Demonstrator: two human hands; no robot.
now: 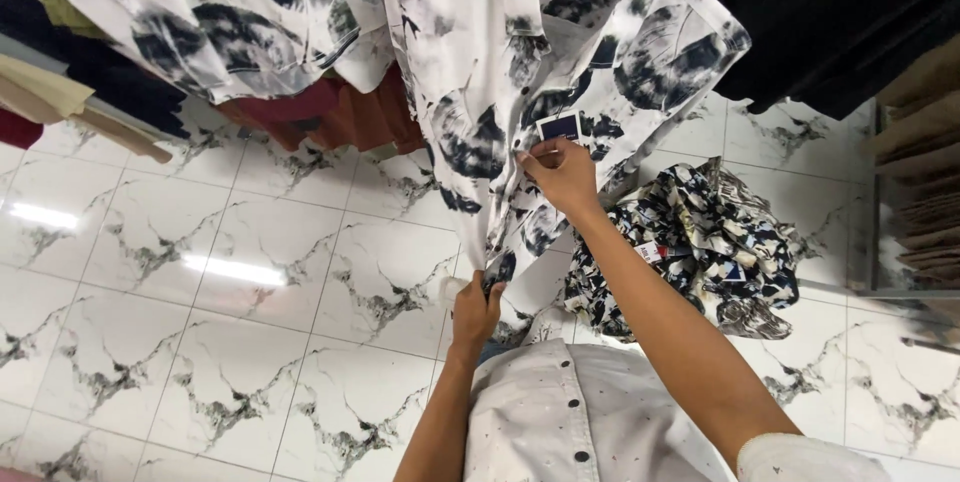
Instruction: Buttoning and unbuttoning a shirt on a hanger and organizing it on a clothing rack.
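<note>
- Our left hand at 6 o'clock pinches the shirt hem.
- Our right hand grips its front by the blue tag.
- At 3 o'clock, crumpled clothes lie on the floor.

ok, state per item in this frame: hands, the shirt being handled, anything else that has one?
Left hand: shut on the hanging shirt's bottom hem.
Right hand: pinching the shirt front, beside the tag.
Black-and-white shirt: hanging, pulled taut downward.
Dark tag: dangling against the shirt.
Patterned garment pile: crumpled on the floor.
Marble tile floor: glossy, reflecting lights.
</note>
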